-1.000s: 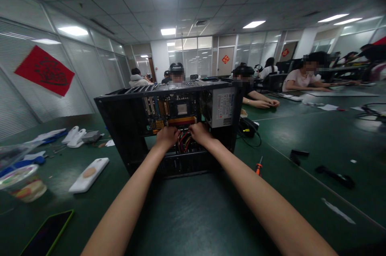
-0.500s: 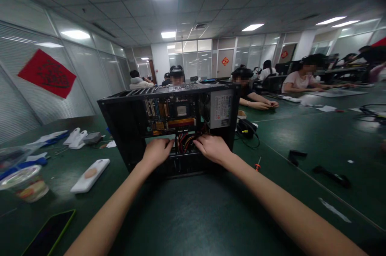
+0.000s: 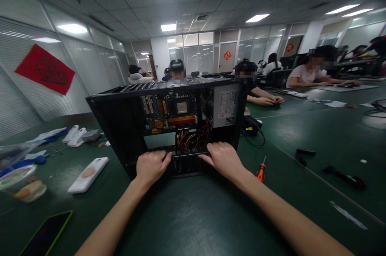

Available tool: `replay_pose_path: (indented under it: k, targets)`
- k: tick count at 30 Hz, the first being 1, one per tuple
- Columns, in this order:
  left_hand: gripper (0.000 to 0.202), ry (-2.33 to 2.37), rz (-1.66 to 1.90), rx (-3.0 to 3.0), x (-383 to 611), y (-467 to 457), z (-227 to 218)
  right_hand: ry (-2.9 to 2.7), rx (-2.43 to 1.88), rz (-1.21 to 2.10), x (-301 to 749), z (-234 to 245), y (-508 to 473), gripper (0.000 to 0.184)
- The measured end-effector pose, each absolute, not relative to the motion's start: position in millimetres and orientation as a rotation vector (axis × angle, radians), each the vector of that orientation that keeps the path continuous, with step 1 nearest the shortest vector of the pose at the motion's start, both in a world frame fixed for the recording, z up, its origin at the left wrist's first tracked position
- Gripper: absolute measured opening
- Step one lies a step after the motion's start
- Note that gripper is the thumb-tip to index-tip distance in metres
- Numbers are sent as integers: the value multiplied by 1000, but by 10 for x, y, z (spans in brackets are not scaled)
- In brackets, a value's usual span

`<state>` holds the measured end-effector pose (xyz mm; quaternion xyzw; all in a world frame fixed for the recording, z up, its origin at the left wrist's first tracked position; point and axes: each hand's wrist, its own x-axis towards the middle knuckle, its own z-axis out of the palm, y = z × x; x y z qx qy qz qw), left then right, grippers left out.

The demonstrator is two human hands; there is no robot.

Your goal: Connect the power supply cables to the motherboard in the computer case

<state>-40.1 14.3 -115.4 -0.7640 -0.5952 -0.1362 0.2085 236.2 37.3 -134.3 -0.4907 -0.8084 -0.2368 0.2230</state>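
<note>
An opened black computer case [image 3: 114, 127] stands on the green table, its inside facing me. My left hand [image 3: 152, 164] is closed over the case's lower front rail, left of the middle. On the same rail, farther right, my right hand [image 3: 224, 158] grips with its thumb stretched along the near side. Fingertips of both hands are hidden behind the rail. Inside the case sit a motherboard [image 3: 164, 109], a silver power supply [image 3: 225, 106] at upper right, and a bundle of red, yellow and black cables [image 3: 191, 139] between my hands.
An orange screwdriver [image 3: 261, 171] lies right of the case, with black brackets [image 3: 343, 177] beyond. On the left are a white phone [image 3: 89, 175], a dark phone with a green edge [image 3: 46, 234] and a plastic cup [image 3: 22, 183]. Across the table a co-worker's hands [image 3: 271, 100] rest.
Both hands have come out from near the cables and moved down onto the front rail. The case looks slightly turned and nearer to me, and the view has shifted a little.
</note>
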Motion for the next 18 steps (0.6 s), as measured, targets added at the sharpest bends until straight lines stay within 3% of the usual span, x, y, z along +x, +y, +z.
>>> replay_pose_path:
  k: [18]
  targets:
    - [54,-1631,-420,-2114,-399,111,-1166,-2269,-1325,-631,2381,-1326,342,38]
